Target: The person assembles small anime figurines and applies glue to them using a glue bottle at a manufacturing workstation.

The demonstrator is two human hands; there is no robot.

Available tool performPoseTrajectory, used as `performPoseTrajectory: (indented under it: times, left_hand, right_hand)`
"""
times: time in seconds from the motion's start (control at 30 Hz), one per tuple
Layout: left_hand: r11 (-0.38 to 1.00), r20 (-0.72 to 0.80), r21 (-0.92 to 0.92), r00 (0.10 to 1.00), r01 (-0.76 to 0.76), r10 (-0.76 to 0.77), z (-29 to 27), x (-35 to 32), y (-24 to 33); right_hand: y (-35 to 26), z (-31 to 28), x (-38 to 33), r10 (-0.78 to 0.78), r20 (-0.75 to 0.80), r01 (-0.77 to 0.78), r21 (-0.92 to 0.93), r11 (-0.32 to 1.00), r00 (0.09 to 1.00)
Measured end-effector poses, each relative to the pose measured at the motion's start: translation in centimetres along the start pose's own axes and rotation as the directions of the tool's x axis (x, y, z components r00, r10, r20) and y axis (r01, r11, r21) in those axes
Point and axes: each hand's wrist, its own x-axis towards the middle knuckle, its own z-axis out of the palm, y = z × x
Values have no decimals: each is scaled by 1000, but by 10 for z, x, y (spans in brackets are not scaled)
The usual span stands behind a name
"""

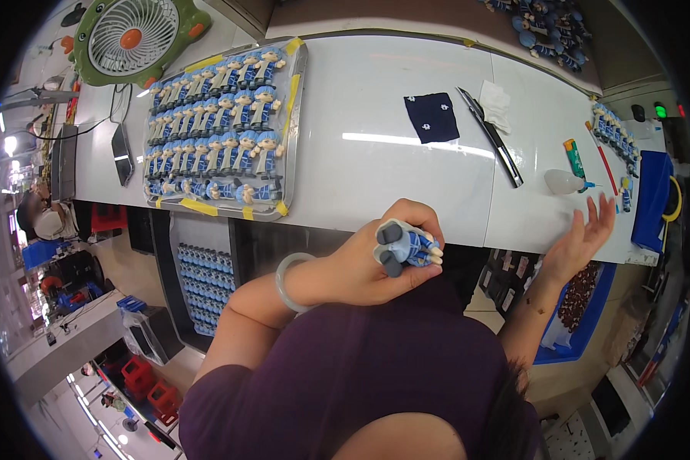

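Note:
In my left hand (353, 268), fingers wrapped round it, is a small blue and white figurine (409, 245), its dark shoes turned toward me. My right hand (580, 239) is raised over the table's right front edge, fingers spread and holding nothing. Closest to its fingertips lies a translucent squeeze bottle (562, 182) with a blue needle tip. Beyond the bottle are a green and orange tube (573, 159) and a red stick (606, 157). A single figurine (626, 193) lies just right of the bottle.
A metal tray (302, 77) edged with yellow tape carries rows of figurines at left, beside a green fan (134, 38). A dark cloth (431, 119), a black-handled cutter (492, 142) and white tissue (495, 106) lie mid-right. A blue holder with yellow tape (652, 201) stands far right.

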Motion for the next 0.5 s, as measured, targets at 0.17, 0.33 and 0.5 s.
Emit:
performPoseTrajectory:
  times: [0.17,0.33,0.5]
  left_hand:
    - [996,-3,83,1000,-23,23,0,3,4]
    - [956,18,285,997,-76,74,0,0,2]
    - [933,-24,331,987,-141,158,4,1,1]
  right_hand:
    - [21,-4,13,140,293,-128,-58,990,946]
    - [20,7,17,145,346,-49,-271,961,927]
    - [26,14,18,181,359,-118,-189,975,916]
